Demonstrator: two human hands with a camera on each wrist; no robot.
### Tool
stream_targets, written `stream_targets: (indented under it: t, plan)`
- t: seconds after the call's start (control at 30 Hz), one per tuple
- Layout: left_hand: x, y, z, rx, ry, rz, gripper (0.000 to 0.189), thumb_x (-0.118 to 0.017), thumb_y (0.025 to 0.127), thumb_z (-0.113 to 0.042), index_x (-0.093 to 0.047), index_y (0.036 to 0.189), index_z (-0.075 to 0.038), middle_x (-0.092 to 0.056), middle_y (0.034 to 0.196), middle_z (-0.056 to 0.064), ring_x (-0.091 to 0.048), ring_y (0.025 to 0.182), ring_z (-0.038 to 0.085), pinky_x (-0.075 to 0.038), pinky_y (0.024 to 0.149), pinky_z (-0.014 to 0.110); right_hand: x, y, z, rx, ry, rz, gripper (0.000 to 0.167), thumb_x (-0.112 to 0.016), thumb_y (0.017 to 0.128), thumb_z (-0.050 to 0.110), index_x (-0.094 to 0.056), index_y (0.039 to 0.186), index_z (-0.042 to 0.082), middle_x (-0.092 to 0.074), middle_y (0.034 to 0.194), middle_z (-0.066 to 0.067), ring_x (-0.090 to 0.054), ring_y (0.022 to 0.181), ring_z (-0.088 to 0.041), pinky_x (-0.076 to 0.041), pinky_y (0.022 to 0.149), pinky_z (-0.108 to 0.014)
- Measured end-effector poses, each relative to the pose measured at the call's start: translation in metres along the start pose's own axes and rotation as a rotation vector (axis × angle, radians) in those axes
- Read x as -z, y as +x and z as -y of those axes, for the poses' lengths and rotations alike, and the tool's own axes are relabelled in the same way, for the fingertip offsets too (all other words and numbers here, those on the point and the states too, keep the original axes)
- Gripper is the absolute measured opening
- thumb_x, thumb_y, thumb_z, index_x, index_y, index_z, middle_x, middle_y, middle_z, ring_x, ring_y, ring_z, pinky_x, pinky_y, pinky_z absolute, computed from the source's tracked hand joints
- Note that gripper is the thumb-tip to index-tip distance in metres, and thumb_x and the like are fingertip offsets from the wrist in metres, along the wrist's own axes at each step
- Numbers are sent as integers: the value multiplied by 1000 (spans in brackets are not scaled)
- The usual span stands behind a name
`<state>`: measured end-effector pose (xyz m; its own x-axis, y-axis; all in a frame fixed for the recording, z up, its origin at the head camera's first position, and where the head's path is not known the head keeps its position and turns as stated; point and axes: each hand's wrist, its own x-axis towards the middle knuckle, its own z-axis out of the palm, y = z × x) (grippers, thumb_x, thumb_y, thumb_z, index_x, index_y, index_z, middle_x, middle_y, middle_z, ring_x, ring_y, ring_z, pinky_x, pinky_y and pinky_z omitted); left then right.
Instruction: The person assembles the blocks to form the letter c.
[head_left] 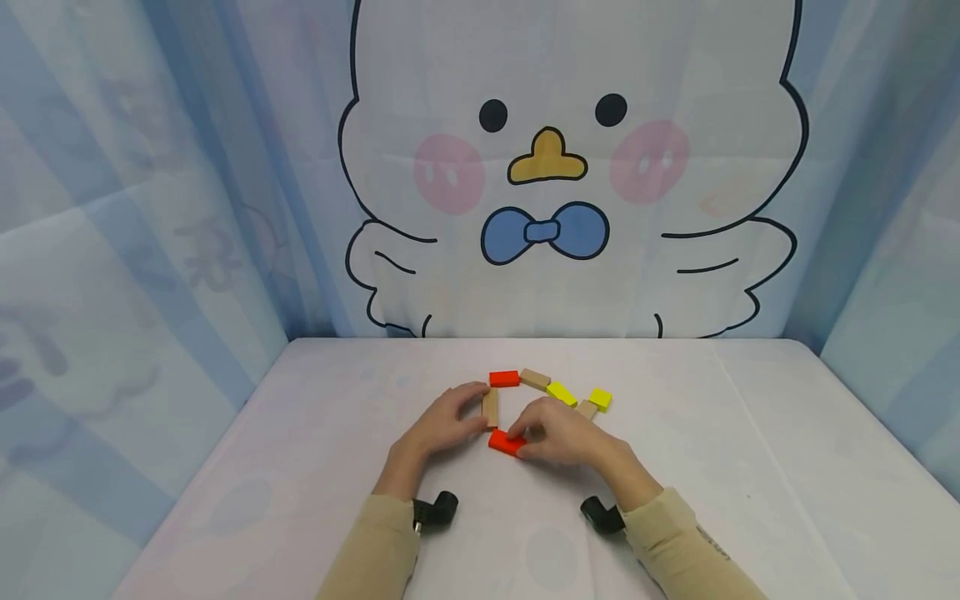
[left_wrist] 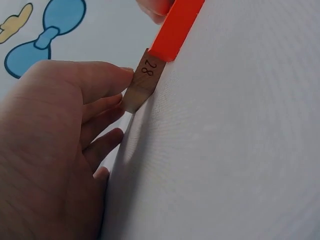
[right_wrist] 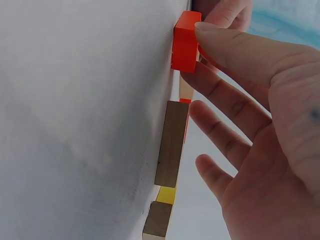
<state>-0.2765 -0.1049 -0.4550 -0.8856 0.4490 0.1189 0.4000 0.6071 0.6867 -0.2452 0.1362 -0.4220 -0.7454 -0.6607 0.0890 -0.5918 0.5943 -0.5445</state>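
Observation:
My left hand point(head_left: 446, 417) holds a plain wooden block point(head_left: 491, 408) by its left side, thumb near one end and index finger near the other. The number 28 is printed on this wooden block point(left_wrist: 146, 75) in the left wrist view. My right hand point(head_left: 558, 432) pinches a red block point(head_left: 506, 442) between thumb and index finger, its other fingers spread. The red block point(right_wrist: 186, 45) rests on the table close to the near end of the wooden one. In the left wrist view, the red block point(left_wrist: 175, 30) partly overlaps the wooden block.
Beyond my hands a curved row holds another red block point(head_left: 504, 379), a wooden block point(head_left: 536, 379) and a yellow block point(head_left: 562, 393). A further wooden block point(head_left: 587, 409), partly hidden by my right hand, meets a second yellow block point(head_left: 601, 400). The white-covered table point(head_left: 750, 467) ends at a printed curtain point(head_left: 570, 292).

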Motion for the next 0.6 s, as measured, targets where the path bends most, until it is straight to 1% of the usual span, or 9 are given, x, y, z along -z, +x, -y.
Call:
stream_targets:
  t: [0.13, 0.27, 0.6]
  plan:
    - [1, -1, -2, 15, -3, 8, 53, -64, 94, -25, -55, 145, -12, -49, 151, 8, -40, 141, 29, -29, 116, 51, -1, 0, 2, -6, 2, -3, 20, -80, 86, 9, -80, 106, 12, -69, 98, 9, -59, 88, -15, -52, 82, -34]
    - [1, -2, -5, 32, -9, 14, 53, -64, 95, -27, -55, 145, -13, -49, 151, 8, -40, 141, 29, -30, 116, 52, -1, 0, 4, 7, -1, -12, 20, -80, 85, 9, -80, 105, 10, -70, 99, 7, -60, 88, -15, -52, 82, -34]
    - [1, -1, -4, 18, 4, 12, 53, -65, 94, -25, -55, 145, -12, -50, 150, 8, -40, 141, 29, -29, 116, 51, -2, 0, 8, 16, -48, -23, 20, -81, 86, 12, -80, 105, 10, -71, 100, 7, -60, 92, -14, -52, 85, -35]
